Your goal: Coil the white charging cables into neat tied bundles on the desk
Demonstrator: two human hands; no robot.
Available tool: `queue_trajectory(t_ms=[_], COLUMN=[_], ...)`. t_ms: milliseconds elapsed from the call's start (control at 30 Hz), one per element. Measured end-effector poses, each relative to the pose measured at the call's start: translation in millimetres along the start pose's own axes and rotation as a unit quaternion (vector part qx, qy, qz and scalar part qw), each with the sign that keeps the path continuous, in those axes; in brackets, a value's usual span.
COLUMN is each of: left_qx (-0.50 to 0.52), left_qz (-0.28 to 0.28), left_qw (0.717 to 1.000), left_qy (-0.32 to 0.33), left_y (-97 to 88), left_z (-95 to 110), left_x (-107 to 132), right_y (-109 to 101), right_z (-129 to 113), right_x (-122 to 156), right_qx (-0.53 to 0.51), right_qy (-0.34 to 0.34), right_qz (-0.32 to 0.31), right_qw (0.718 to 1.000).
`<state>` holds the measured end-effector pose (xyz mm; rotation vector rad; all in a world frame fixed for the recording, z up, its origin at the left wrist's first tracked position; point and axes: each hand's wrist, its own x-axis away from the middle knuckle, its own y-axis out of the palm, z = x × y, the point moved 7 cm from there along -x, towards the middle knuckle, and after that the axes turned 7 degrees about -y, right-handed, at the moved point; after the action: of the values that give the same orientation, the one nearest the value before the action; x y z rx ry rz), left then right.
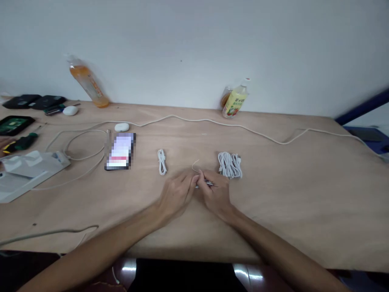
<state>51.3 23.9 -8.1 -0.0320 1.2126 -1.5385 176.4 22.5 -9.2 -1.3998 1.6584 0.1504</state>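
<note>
My left hand (176, 194) and my right hand (215, 195) meet at the middle of the wooden table (304, 194), fingers pinched together. Between them they hold a small bundled white cable (204, 183) and a thin pale twist tie (196, 164) that sticks up from the pinch. Most of the cable is hidden by my fingers. A single coiled white cable (162, 161) lies just left of my hands. A pile of several coiled white cables (230, 164) lies just right of them.
A phone (120, 151) lies face up at the left, next to a white earbud case (122, 127) and loose cords. Two drink bottles (88, 83) (235, 100) stand by the wall. A long white cord (212, 121) runs across the table. Dark devices and tools sit far left.
</note>
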Motion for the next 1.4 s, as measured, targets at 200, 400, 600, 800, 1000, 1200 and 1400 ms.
queue_trajectory(t_ms=[200, 400, 600, 800, 1000, 1200, 1400], left_qx=[0.146, 0.232, 0.245, 0.414, 0.47, 0.522, 0.512], left_qz=[-0.144, -0.228, -0.045, -0.041, -0.064, -0.075, -0.074], left_qw=[0.963, 0.91, 0.884, 0.771, 0.715, 0.689, 0.716], left_qy=[-0.173, -0.259, -0.395, -0.482, -0.513, -0.498, -0.468], left_y=[13.4, 26.7, 7.5, 17.2, 25.9, 28.1, 29.9], left_z=[-16.6, -22.3, -49.3, -53.7, -51.2, -51.4, -53.0], left_x=[-3.0, -2.4, 0.9, 4.6, 5.6, 0.8, 1.2], right_y=[0.5, -0.8, -8.2, 15.8, 24.2, 10.7, 5.2], right_z=[-1.4, -6.3, 25.9, 44.4, 51.2, 52.4, 42.0], right_x=[-1.9, -2.9, 0.6, 5.1, 10.0, 3.5, 0.5], right_qx=[0.028, 0.077, 0.067, 0.086, 0.142, 0.045, -0.077], right_qy=[-0.06, -0.159, 0.053, 0.086, 0.077, 0.098, 0.156], right_qz=[-0.008, -0.01, 0.01, -0.093, -0.151, -0.09, -0.05], right_qw=[0.998, 0.984, 0.996, 0.988, 0.975, 0.99, 0.984])
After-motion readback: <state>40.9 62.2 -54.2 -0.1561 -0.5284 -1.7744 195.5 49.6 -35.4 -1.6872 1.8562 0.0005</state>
